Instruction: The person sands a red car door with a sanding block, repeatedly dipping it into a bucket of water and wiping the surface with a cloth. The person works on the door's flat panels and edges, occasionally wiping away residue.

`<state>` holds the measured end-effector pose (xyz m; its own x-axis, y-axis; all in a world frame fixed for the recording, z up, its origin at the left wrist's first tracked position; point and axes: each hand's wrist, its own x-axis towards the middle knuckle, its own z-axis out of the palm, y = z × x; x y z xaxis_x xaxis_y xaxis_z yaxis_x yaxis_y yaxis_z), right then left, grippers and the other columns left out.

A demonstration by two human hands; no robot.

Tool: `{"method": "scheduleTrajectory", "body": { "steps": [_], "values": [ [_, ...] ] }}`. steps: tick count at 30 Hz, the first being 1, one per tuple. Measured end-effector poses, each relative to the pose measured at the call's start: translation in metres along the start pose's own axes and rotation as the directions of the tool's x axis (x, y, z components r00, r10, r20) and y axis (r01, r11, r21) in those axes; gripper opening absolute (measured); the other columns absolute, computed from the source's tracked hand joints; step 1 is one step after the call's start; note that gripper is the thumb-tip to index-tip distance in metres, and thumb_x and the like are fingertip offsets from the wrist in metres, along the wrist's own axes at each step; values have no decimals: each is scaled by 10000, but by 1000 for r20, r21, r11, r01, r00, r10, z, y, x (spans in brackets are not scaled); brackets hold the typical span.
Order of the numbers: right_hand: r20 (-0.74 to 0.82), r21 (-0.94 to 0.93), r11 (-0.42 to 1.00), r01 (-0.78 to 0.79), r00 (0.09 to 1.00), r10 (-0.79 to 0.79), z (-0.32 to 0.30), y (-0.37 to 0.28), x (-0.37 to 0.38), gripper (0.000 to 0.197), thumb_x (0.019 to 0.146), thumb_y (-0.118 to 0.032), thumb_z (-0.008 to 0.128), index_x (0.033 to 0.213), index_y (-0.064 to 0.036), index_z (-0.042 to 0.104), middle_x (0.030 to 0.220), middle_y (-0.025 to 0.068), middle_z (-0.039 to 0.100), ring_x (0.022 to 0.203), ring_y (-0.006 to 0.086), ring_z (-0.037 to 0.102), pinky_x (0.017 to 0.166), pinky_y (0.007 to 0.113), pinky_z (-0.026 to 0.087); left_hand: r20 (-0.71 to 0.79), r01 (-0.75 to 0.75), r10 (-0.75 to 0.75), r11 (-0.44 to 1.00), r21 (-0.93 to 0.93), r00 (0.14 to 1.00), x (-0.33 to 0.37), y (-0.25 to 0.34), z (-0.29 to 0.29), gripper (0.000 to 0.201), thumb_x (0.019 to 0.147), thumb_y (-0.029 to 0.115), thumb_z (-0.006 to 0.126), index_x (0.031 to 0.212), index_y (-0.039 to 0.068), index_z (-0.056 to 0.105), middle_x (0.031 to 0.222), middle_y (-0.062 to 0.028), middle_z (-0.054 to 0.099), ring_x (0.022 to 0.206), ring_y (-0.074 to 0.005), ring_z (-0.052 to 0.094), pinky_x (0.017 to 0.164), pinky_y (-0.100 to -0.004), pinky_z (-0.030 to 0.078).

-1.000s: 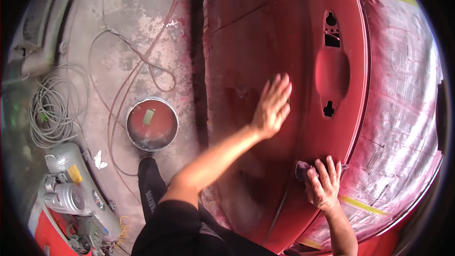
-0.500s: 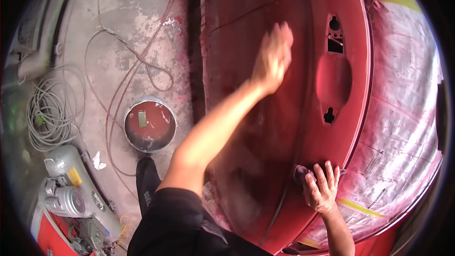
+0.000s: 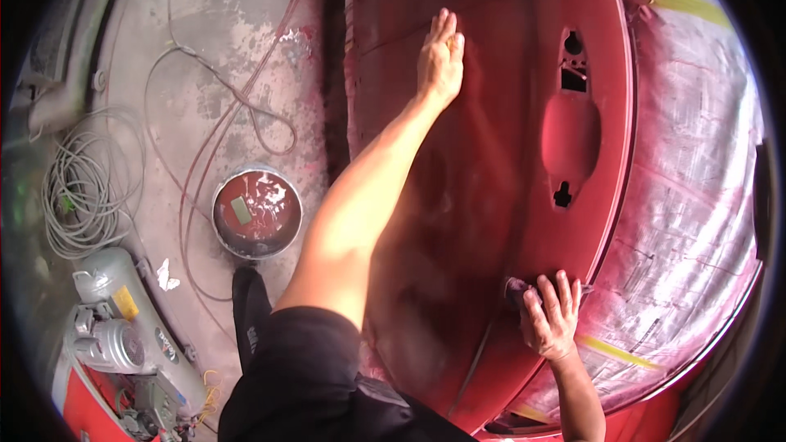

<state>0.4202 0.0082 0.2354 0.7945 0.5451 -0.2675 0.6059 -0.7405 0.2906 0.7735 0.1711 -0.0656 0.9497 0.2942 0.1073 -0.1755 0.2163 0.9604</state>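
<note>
A dull red car door panel [image 3: 483,164] with dark, wet-looking patches lies before me. Stretched out across its upper part, my left hand [image 3: 442,61] lies flat, and whatever its palm may cover is hidden. My right hand [image 3: 553,319] rests near the panel's right edge, lower down. Its fingers are spread, and under them is a bunched dark purple cloth [image 3: 516,290] that sticks out to the left. Between the two hands, farther right, the door handle recess [image 3: 571,139] has cut-out holes above and below it.
Wrinkled masking film [image 3: 688,164] with yellow tape covers the area right of the door. On the floor at left stand a bucket [image 3: 256,250] of reddish water with a greenish block, a coiled grey hose [image 3: 82,196] and an air compressor [image 3: 147,336]. Loose hoses [image 3: 221,143] cross the concrete.
My left hand has moved up and to the left over the panel. My right hand stays with the cloth at about the same spot. The greenish block in the bucket has shifted slightly.
</note>
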Motion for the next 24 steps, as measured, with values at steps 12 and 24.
{"method": "scheduleTrajectory", "body": {
  "steps": [12, 24],
  "values": [
    [2, -16, 1000, -14, 1000, 14, -3, -2, -2, 568, 882, -112, 743, 1426, -156, 585, 1370, 199, 658, 1386, 483, 542, 1190, 668, 325, -116, 97, -105, 993, -71, 988, -5, -6, 26, 446, 1103, 208, 507, 1464, -47, 568, 1610, -241, 455, 1528, -401, 388, 1274, -438, 320],
    [-22, -36, 999, -9, 1000, 8, 2, -4, -1, 549, 909, -146, 721, 1437, -149, 571, 1352, 179, 669, 1366, 477, 560, 1162, 677, 361, -119, 131, -138, 990, -59, 983, 6, -53, 13, 433, 1114, 228, 471, 1404, -67, 598, 1584, -269, 473, 1517, -375, 413, 1281, -425, 313]
  ]
}}
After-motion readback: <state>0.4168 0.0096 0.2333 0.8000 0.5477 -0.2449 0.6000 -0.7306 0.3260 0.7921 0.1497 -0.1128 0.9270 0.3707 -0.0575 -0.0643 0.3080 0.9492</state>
